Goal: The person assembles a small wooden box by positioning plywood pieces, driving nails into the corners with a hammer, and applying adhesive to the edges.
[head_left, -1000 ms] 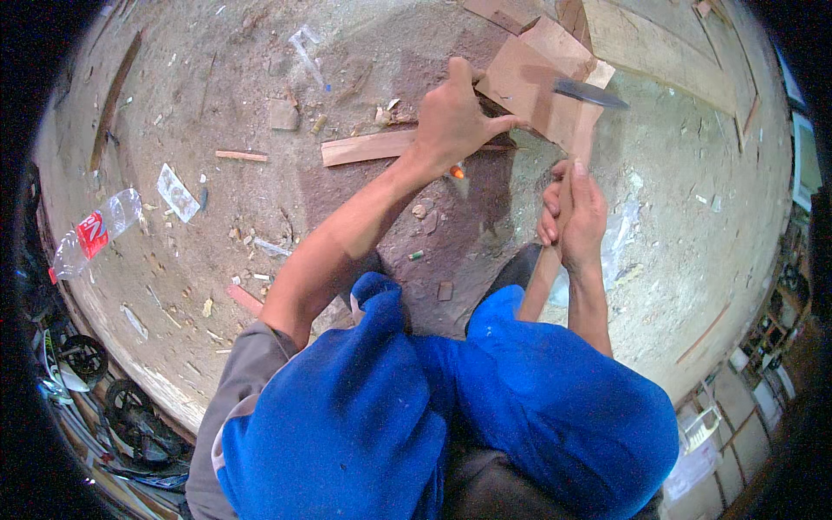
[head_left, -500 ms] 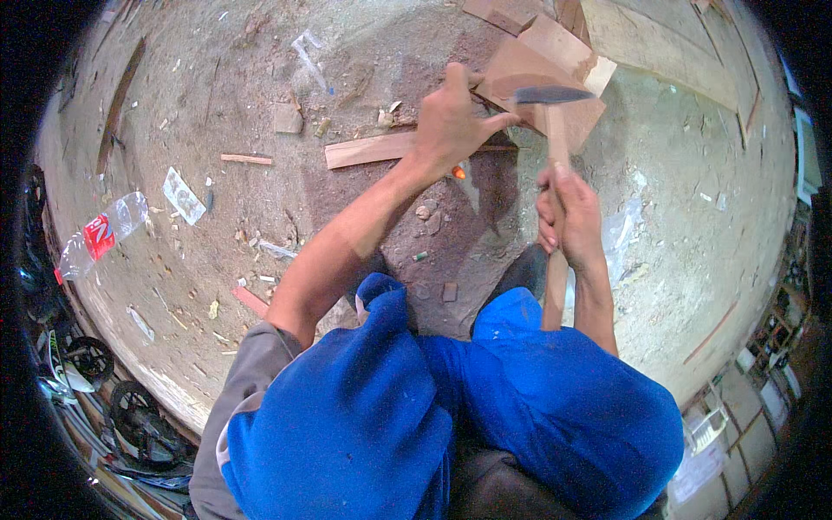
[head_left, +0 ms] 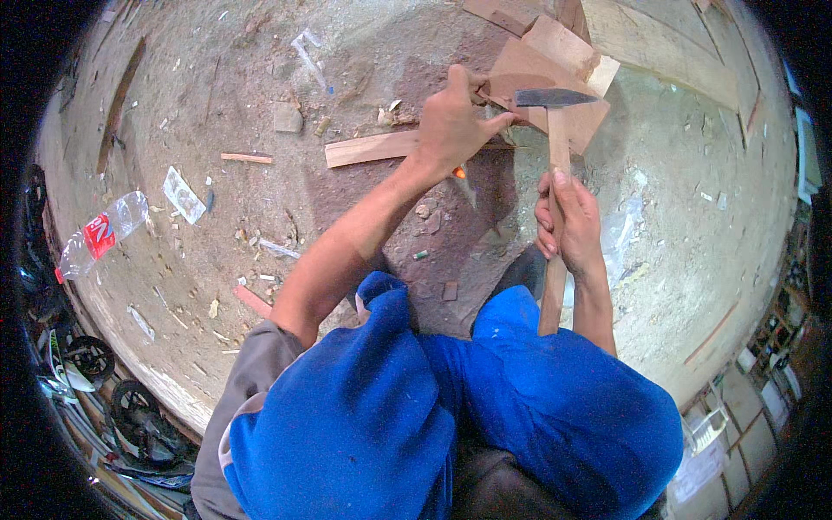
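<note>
My right hand [head_left: 569,217] is wrapped round the wooden handle of a hammer [head_left: 559,147]. Its dark metal head overlaps a flat brown piece of wood [head_left: 520,74] in this view; whether they touch I cannot tell. At the left edge of that wood is my left hand [head_left: 452,121], its fingers curled at the edge and its thumb stretched toward the hammer head. Part of its grip is hidden behind the hand. Beneath my left wrist a light wooden strip [head_left: 368,150] lies on the ground.
Other wood pieces [head_left: 559,48] and a long pale board [head_left: 667,52] lie at the far right. On the dirt ground are a clear plastic bottle [head_left: 104,234], a thin stick [head_left: 246,159] and scattered scraps. Wheels [head_left: 134,407] stand at the left edge. My blue-clad knees are close below.
The hammer has shifted slightly toward me and its blurred head is now sharp. The wood piece has moved a little; my left hand stays nearly in place.
</note>
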The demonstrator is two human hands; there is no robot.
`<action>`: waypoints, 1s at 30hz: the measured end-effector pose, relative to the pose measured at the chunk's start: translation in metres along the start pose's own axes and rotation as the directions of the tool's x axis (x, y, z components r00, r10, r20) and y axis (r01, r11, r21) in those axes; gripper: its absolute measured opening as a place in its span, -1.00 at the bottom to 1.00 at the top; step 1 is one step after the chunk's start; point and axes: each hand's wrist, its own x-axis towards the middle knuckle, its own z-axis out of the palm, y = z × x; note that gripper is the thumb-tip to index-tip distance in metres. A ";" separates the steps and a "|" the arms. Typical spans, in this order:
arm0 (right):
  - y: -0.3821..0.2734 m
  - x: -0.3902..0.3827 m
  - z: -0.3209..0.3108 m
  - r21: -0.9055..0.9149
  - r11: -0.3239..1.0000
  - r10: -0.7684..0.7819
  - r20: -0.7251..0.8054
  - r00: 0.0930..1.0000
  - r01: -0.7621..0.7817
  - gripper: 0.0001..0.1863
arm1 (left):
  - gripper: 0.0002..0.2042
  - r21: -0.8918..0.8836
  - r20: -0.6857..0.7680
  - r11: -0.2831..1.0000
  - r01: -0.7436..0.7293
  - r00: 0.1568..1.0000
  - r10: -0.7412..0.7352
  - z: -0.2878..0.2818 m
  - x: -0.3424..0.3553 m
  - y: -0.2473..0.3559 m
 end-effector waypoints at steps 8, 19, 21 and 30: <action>0.011 -0.008 -0.015 -0.456 0.869 -0.284 -0.145 0.948 0.191 -0.70 | -0.39 -0.093 0.070 0.994 0.053 0.996 -0.047 -0.009 0.004 -0.017; 0.024 -0.003 -0.004 -0.747 0.588 -0.547 -0.083 0.833 0.311 -0.69 | -0.67 -0.358 0.431 0.781 0.512 0.832 -0.348 -0.016 0.009 -0.020; 0.024 -0.011 0.006 -0.554 0.725 -0.583 -0.178 0.792 0.409 -0.72 | -0.65 -0.342 0.395 0.813 0.472 0.857 -0.331 -0.015 0.012 -0.015; 0.022 -0.014 0.017 -0.761 0.592 -0.537 -0.127 0.834 0.265 -0.69 | -0.61 -0.332 0.323 0.868 0.370 0.909 -0.264 -0.020 0.013 -0.015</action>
